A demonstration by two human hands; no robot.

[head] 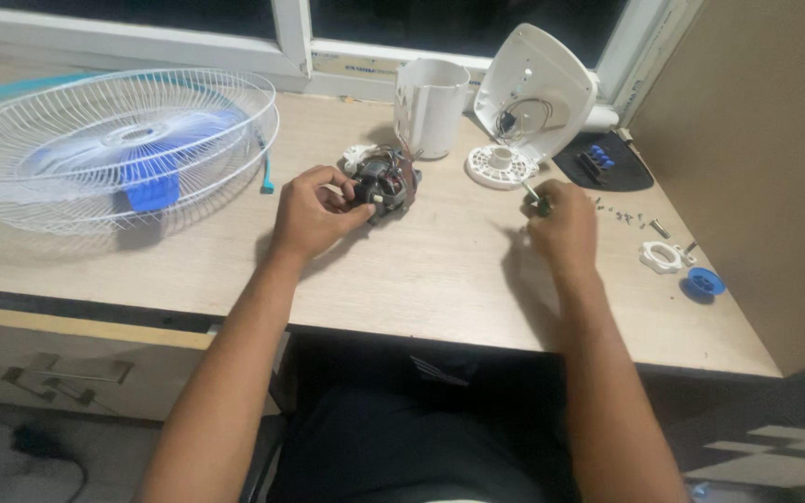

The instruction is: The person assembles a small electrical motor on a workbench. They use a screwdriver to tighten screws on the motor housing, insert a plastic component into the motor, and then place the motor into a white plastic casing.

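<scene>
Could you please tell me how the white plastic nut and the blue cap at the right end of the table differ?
The white plastic nut is white with lobed edges and an open centre; the blue cap is blue, round and smooth-edged. The nut lies nearer the right hand; the cap sits closer to the table edge. Both are small, lie flat, and neither hand touches them.

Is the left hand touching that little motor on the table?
Touching. The head view shows the left hand with its fingers wrapped against the motor.
</scene>
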